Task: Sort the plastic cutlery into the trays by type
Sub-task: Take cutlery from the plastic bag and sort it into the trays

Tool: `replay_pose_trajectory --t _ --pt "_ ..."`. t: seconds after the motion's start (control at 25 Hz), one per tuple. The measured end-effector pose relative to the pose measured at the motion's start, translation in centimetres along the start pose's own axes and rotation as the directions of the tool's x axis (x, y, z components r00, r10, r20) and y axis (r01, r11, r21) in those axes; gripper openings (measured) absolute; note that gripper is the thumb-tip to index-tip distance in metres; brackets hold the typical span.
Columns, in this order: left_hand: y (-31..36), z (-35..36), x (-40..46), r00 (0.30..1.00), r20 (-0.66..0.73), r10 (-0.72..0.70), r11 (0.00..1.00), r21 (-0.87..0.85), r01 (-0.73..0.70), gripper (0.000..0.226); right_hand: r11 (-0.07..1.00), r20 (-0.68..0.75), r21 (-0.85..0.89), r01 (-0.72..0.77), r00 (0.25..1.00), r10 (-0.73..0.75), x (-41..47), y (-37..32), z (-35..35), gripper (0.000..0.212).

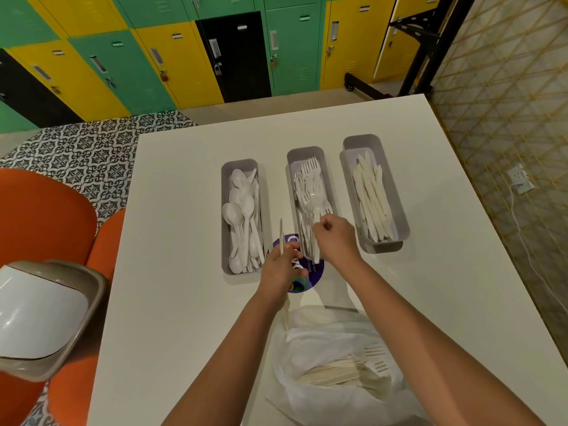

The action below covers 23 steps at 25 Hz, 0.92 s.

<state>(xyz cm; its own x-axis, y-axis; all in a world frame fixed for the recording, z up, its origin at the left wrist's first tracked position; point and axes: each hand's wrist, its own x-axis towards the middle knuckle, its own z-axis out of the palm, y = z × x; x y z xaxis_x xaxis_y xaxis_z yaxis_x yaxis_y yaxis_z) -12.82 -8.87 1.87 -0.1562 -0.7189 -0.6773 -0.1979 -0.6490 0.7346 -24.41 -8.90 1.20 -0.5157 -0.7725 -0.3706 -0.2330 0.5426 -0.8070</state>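
Three grey trays stand side by side on the white table (pixel 184 210). The left tray (pixel 226 192) holds white spoons, the middle tray (pixel 292 161) white forks, the right tray (pixel 399 210) cream knives. My left hand (pixel 279 269) grips a thin cream piece of cutlery (pixel 281 238) that points upward, between the left and middle trays. My right hand (pixel 336 238) hovers over the near end of the fork tray and pinches a white piece of cutlery (pixel 316 250) that hangs down. A clear plastic bag (pixel 332 364) of mixed cutlery lies near me.
A round purple sticker (pixel 313 272) lies on the table under my hands. Orange chairs (pixel 46 222) and a grey-and-white bin lid (pixel 40 315) are at the left. Coloured lockers line the back; a patterned wall runs along the right.
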Motion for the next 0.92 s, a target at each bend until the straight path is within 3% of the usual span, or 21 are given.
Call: replay_pose_trajectory --t 0.16,0.28,0.48,0.6,0.68,0.8,0.92 --pt "0.3 -0.7 0.5 0.985 -0.023 -0.168 0.965 -0.205 0.16 0.015 0.979 0.05 -0.206 -0.005 0.999 0.016 1.0 0.3 -0.7 0.026" --pt "0.6 -0.8 0.4 0.994 0.026 -0.107 0.934 -0.34 0.11 0.016 0.957 0.038 -0.288 0.01 0.999 0.001 1.6 0.2 -0.9 0.033" --pt "0.3 -1.2 0.4 0.998 0.059 0.006 0.967 -0.253 0.009 0.016 0.951 0.028 -0.31 0.012 1.0 -0.003 2.2 -0.1 -1.0 0.038" --pt "0.1 -1.5 0.7 0.998 0.059 0.025 0.951 -0.308 -0.006 0.016 0.953 0.012 -0.298 0.058 0.998 -0.057 2.1 0.2 -0.9 0.019" --pt "0.1 -1.5 0.9 0.998 0.063 0.031 0.937 -0.349 -0.007 0.015 0.949 0.002 -0.296 0.11 0.993 -0.114 1.7 0.3 -0.9 0.022" --pt "0.5 -1.3 0.9 0.994 0.099 0.054 0.901 -0.434 -0.006 0.016 0.984 0.145 -0.108 0.144 0.981 -0.127 0.2 0.0 -0.6 0.018" --pt "1.1 -1.0 0.9 0.989 0.119 0.088 0.855 -0.519 -0.014 0.018 1.0 0.436 -0.016 0.011 0.9 -0.003 -1.7 -0.2 -0.3 0.013"
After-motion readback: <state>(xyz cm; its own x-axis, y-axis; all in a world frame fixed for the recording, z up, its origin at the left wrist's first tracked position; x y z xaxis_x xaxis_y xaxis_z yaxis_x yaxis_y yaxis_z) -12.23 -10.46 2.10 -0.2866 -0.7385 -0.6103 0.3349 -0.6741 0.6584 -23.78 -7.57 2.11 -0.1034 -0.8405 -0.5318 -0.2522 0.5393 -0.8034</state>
